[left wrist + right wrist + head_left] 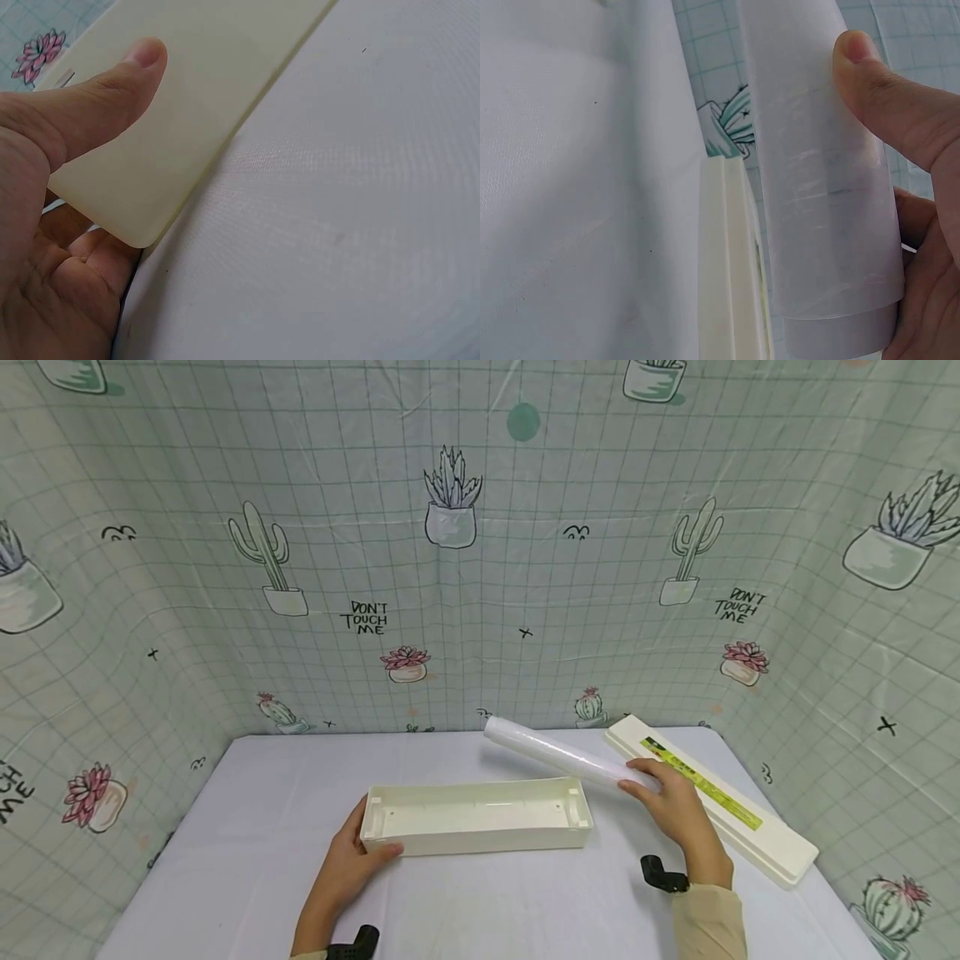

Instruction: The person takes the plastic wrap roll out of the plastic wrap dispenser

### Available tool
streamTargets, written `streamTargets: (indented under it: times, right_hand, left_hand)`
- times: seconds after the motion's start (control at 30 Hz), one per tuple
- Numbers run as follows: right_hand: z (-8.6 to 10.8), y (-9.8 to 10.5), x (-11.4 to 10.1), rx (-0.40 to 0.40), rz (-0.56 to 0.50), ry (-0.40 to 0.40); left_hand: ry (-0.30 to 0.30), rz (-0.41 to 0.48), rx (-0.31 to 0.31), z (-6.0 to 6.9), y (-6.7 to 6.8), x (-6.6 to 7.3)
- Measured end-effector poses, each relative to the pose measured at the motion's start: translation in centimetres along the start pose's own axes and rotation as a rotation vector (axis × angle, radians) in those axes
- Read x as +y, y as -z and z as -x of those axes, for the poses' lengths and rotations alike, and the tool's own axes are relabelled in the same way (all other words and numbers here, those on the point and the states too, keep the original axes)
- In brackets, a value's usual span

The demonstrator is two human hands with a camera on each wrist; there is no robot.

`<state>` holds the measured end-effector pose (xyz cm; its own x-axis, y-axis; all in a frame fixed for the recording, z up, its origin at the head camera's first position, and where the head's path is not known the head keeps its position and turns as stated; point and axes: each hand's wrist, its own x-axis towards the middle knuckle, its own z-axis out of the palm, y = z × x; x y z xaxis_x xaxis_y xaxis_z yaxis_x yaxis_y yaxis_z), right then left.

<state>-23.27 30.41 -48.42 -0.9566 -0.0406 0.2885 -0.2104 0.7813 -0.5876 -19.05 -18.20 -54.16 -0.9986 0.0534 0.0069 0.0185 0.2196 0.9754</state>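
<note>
A long cream plastic box (pixel 480 842) without its lid lies across the middle of the table. My left hand (pixel 351 860) grips its left end, thumb on the front wall and fingers round the side; the left wrist view shows the thumb flat on the box wall (pixel 202 90). Above the table, my right hand (pixel 675 806) holds a roll of clear plastic wrap (pixel 555 752) near its right end, the roll slanting up to the left behind the box. In the right wrist view the thumb presses the roll (pixel 821 172), whose core shows at the lower end.
The long cream lid (pixel 772 847) with a yellow-green label lies slanted on the right of the table, beside my right hand. White cloth covers the table (pixel 255 827). A patterned curtain (pixel 480 577) stands round the back and sides.
</note>
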Motion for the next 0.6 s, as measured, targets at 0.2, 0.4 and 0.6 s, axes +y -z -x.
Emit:
streamTargets:
  times: [0.2,0.4,0.6]
  right_hand:
    - [0.04,-0.2,0.03,0.013,-0.008,0.002]
    - [0.15,-0.06,0.03,0.002,-0.011,-0.027]
    - [0.22,0.16,0.21,-0.016,-0.001,-0.064]
  left_hand:
    - [-0.004,-0.025,0.003,-0.12,0.12,-0.1]
    - [0.0,-0.037,0.006,-0.13,0.13,-0.11]
    - [0.005,-0.009,0.001,-0.14,-0.02,-0.26]
